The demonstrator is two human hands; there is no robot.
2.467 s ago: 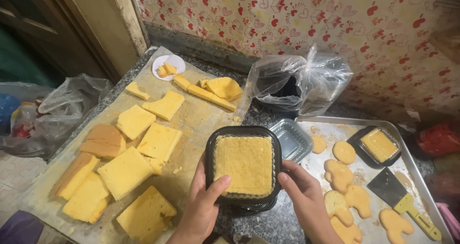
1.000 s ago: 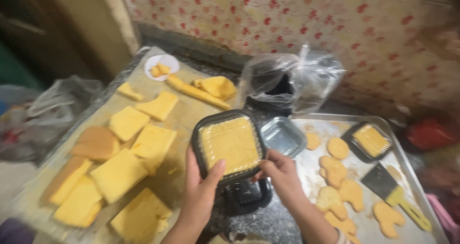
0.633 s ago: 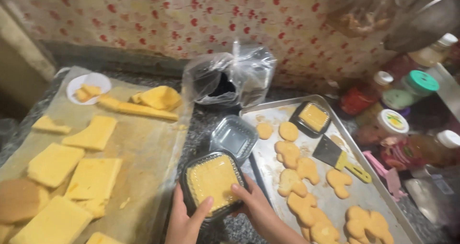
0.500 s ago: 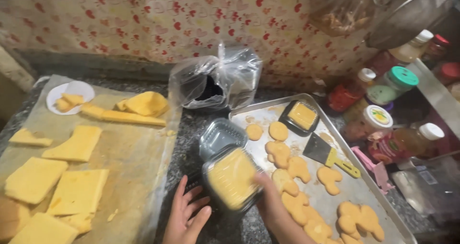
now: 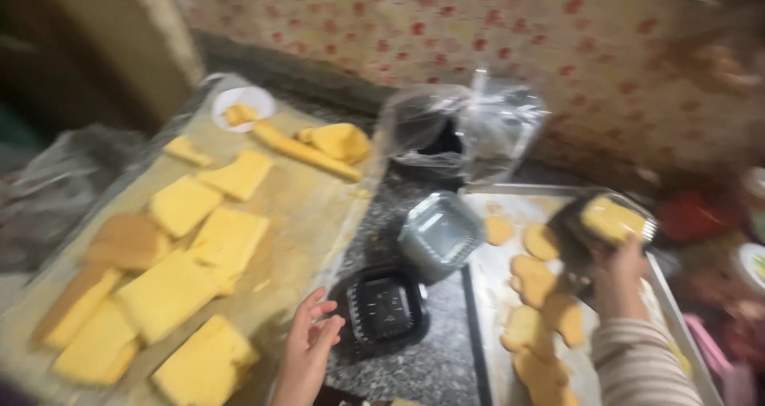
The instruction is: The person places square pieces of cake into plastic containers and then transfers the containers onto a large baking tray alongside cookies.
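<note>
My right hand holds a black plastic tray filled with a yellow cake square, raised over the metal baking sheet on the right. My left hand hovers open, fingers spread, next to an empty black plastic tray on the speckled counter. A clear plastic lid lies just behind that empty tray. The view is blurred by motion.
A long board at left carries several yellow cake squares and a small white dish. A clear plastic bag of black trays stands by the wall. Yellow cut-out biscuits cover the baking sheet. Jars and red items sit far right.
My right hand has carried the filled cake tray off the stack to the right over the baking sheet. My left hand let go and stays by the empty black tray. The camera swung.
</note>
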